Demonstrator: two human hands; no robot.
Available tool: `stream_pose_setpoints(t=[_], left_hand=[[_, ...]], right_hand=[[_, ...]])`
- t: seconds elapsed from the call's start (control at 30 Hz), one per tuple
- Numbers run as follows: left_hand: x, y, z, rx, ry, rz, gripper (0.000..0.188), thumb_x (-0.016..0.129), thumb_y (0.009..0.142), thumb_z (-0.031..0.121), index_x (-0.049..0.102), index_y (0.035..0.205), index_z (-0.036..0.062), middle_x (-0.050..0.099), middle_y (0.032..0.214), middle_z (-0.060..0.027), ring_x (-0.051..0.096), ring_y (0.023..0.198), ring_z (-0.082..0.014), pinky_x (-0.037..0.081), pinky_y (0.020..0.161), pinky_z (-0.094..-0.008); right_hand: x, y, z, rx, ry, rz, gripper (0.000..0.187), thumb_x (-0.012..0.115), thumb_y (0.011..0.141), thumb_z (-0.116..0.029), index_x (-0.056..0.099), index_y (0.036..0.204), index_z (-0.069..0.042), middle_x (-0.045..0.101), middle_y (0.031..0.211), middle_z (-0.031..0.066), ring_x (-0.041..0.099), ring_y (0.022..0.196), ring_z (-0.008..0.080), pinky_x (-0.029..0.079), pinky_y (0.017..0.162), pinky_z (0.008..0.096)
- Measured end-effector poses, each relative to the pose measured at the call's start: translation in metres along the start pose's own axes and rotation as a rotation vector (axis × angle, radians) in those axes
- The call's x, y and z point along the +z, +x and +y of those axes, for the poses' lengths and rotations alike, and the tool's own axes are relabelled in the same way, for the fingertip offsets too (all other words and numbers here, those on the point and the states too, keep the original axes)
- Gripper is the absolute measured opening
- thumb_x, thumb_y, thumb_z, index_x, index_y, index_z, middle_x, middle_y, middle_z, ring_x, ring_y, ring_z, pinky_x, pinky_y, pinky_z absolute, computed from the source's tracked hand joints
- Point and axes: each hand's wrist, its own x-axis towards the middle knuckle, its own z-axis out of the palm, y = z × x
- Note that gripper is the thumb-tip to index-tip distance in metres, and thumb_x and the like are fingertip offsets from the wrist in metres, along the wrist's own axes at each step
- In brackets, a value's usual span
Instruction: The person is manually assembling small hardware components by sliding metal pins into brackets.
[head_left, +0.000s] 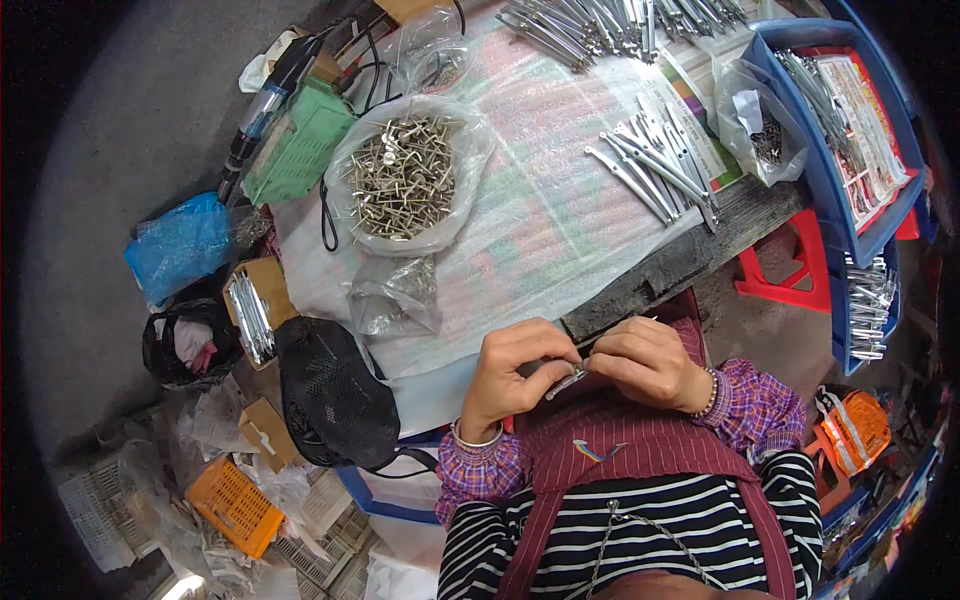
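My left hand (512, 375) is closed around a small silvery metal bar (567, 384), held just off the near table edge, above my apron. Fingertips of my right hand (650, 364) pinch together at the bar's other end and hide most of it. Beyond my hands, an open plastic bag of short metal pins with flat heads (402, 178) stands on the table. Several flat silvery metal bars with holes in their ends (655, 165) lie loosely piled at the table's right side. A larger heap of similar bars (600, 28) is at the far edge.
Bubble wrap covers the table (530, 220). A small bag of dark fasteners (765, 135) and a blue bin (870, 230) are at right, above a red stool (795, 265). To the left are a green box (300, 140), a black mesh bag (335, 395) and an orange basket (235, 507).
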Motion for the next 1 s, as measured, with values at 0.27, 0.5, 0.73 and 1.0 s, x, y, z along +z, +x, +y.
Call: stream_pose_setpoints(t=[0.27,0.5,0.73,1.0], left_hand=[[0.000,-0.005,-0.005,-0.095,-0.096,0.005,0.014,0.062,0.067,-0.005,0.065,0.080,-0.0007,0.064,0.074,-0.0095,0.061,0.066,-0.0167,0.046,0.060,-0.0256],[0.002,-0.014,-0.011,-0.186,-0.268,0.055,0.018,0.059,0.070,-0.006,0.065,0.087,-0.0032,0.064,0.079,-0.0117,0.061,0.073,-0.0150,0.046,0.065,-0.0244],[0.021,-0.024,-0.012,-0.240,-0.367,0.225,0.022,0.070,0.065,-0.003,0.065,0.087,-0.0050,0.063,0.084,-0.0128,0.058,0.080,-0.0183,0.045,0.070,-0.0262],[0.028,-0.024,-0.019,-0.188,-0.328,0.360,0.025,0.075,0.064,0.001,0.065,0.087,-0.0032,0.062,0.083,-0.0102,0.057,0.076,-0.0167,0.044,0.068,-0.0250]], right_hand=[[0.006,-0.003,-0.003,0.016,-0.012,0.077,0.021,0.063,0.065,-0.009,0.062,0.084,0.000,0.058,0.080,0.0086,0.058,0.069,0.0211,0.047,0.058,0.0303],[0.008,-0.002,-0.005,0.132,-0.029,0.105,0.024,0.064,0.061,-0.005,0.062,0.085,-0.002,0.059,0.076,0.0076,0.055,0.060,0.0212,0.044,0.051,0.0304],[0.013,-0.001,-0.006,0.178,-0.041,0.123,0.025,0.065,0.061,-0.002,0.062,0.086,-0.003,0.056,0.070,0.0063,0.054,0.057,0.0206,0.044,0.049,0.0311],[0.013,0.003,-0.008,0.363,0.179,0.106,0.021,0.068,0.065,-0.001,0.062,0.085,-0.004,0.052,0.069,0.0076,0.054,0.059,0.0233,0.043,0.051,0.0323]])
